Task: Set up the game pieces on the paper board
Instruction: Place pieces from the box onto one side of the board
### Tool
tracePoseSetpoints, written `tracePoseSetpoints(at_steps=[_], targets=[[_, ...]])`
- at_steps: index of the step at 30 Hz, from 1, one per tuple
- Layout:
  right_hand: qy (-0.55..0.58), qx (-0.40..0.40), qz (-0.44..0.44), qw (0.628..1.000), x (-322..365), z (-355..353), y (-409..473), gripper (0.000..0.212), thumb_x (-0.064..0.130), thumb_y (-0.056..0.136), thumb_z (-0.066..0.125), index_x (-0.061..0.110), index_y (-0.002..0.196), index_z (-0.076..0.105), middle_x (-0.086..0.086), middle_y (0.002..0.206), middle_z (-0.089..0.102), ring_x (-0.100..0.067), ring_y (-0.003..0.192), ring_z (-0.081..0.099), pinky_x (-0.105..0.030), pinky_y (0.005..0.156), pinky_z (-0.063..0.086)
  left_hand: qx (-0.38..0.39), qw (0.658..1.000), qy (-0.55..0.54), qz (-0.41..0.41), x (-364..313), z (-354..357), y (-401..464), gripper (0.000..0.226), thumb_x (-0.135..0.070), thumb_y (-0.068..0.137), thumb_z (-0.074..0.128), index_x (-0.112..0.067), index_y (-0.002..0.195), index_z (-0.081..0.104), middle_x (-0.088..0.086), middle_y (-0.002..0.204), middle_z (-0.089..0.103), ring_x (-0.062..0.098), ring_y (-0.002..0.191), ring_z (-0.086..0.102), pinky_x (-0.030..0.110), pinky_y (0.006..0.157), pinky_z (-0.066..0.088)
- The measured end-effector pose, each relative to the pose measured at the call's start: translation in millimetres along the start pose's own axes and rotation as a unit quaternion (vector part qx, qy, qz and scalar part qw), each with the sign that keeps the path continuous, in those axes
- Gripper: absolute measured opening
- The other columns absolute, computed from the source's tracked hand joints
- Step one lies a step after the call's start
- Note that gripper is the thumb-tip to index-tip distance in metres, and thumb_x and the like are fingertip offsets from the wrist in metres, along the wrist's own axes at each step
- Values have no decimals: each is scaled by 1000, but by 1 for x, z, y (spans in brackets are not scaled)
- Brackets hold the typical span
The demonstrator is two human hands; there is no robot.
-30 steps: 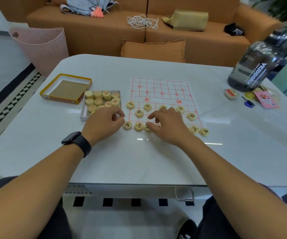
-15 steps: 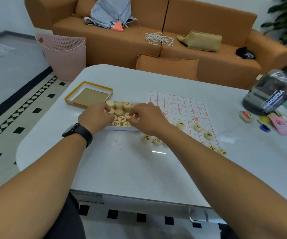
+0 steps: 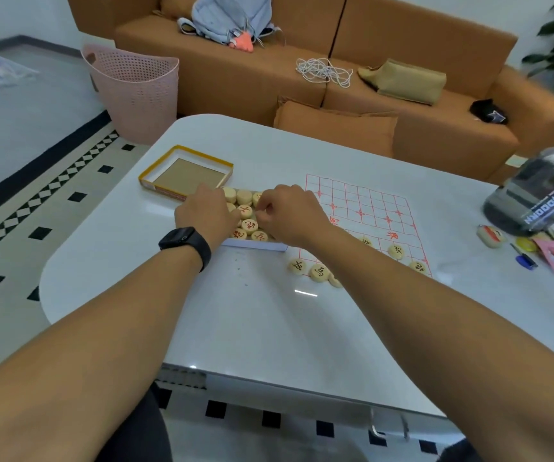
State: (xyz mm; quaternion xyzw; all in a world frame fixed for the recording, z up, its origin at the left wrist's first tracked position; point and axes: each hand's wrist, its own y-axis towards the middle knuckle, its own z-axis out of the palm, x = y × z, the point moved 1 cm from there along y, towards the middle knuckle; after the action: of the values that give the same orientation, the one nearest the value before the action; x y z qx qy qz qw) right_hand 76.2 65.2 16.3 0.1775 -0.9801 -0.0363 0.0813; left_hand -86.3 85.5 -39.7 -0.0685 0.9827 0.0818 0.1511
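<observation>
Both hands are over the white tray point(image 3: 255, 245) of wooden game pieces point(image 3: 249, 225), and they cover a good part of it. The right hand point(image 3: 289, 215) has its fingers curled down onto the pieces, thumb and forefinger drawn together, though whether a piece sits between them is hidden by the knuckles. The left hand point(image 3: 205, 216), with a black watch point(image 3: 185, 243) on its wrist, curls over the tray's left side; what its fingertips hold, I cannot tell. The paper board point(image 3: 362, 211) with its red grid lies just right of the tray on the white table point(image 3: 269, 321). The right forearm crosses the board's near corner and hides some placed pieces; a few black-lettered ones point(image 3: 397, 251) show along the near rows, more point(image 3: 319, 272) at the near edge. The yellow-rimmed lid point(image 3: 185, 171) sits behind the tray. A large dark bottle point(image 3: 542, 198), cut off at the right edge, leans over small oddments too blurred to name
</observation>
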Motion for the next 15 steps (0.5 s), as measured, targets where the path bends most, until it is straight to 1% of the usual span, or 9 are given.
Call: tracePoseSetpoints(at_steps=[2,4,7,10,12,15], targets=[[8,2,2,1000,-1,-1,-1,26,33,95,52,25,106,75,1,101,68,-24,93,59,-39,83,48,1,1000,8,5,2,0,3,30,-40,93,54,-15,104,66,9,104,58,33,93,63,38,72,51],[11,6,6,1000,-4,-2,-1,26,32,95,52,25,105,75,2,101,69,-24,93,60,-40,85,49,7,1000,21,9,2,0,5,27,-35,94,53,-15,103,67,8,102,61,32,91,64,37,71,50],[7,12,13,1000,-6,-3,-2,25,31,94,53,25,104,75,2,100,69,-24,93,61,-42,85,51,19,999,44,4,-1,-2,9,30,-40,94,54,-15,102,68,7,100,63,31,91,64,35,68,46],[4,12,18,1000,-6,-4,-1,26,31,93,52,25,101,75,2,98,70,-24,91,62,-41,84,51,41,998,53,-14,-6,-6,11,32,-45,93,58,-16,98,68,5,94,63,28,83,60,35,65,44],[8,6,21,1000,-5,-5,0,26,29,92,51,24,98,76,3,94,71,-24,89,63,-40,82,52,57,997,40,-27,-7,-8,14,30,-46,91,60,-17,96,67,3,90,64,26,81,59,34,64,43],[14,1,18,1000,-2,-7,-1,26,28,92,50,24,95,75,4,90,71,-22,85,63,-39,79,53,93,995,-6,-40,-7,-13,16,24,-41,87,63,-18,92,65,3,83,63,26,80,61,34,65,43]])
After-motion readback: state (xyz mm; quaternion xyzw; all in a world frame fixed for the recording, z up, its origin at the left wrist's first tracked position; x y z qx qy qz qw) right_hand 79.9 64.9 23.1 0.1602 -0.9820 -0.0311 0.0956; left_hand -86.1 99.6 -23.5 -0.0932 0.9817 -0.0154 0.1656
